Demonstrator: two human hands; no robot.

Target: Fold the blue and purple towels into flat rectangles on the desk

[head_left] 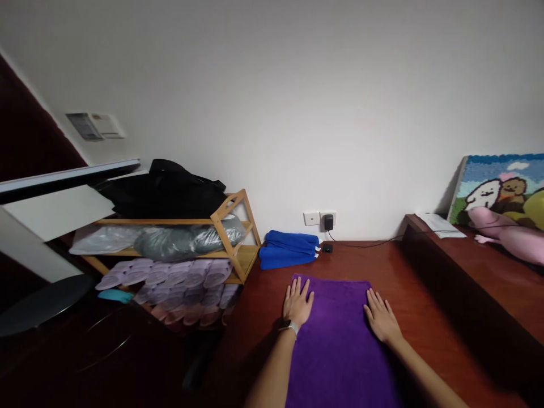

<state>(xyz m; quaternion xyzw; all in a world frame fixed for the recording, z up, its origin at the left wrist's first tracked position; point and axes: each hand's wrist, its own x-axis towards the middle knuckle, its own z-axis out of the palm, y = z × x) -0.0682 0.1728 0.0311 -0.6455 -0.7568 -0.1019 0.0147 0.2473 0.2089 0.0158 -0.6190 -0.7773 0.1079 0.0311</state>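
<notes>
A purple towel (338, 345) lies spread flat on the reddish-brown wooden table (429, 317), its far edge running straight across. Flat on the towel's left edge rests my left hand (297, 303), fingers stretched out; a watch (289, 325) is on that wrist. My right hand (381, 318) lies on the opposite long edge, palm down, fingers extended. Neither hand grips the cloth. Beyond the towel, toward the wall, sit folded blue towels (289, 249) in a small pile with white tags showing.
A black adapter (328, 222) is plugged into the wall, its cable trailing right. To the right, a raised ledge (471, 263) bears papers (441, 225), a pink plush toy (508, 235) and a picture (499, 187). At left stands a wooden rack (229, 226) with slippers (187, 273) and a black bag (170, 192).
</notes>
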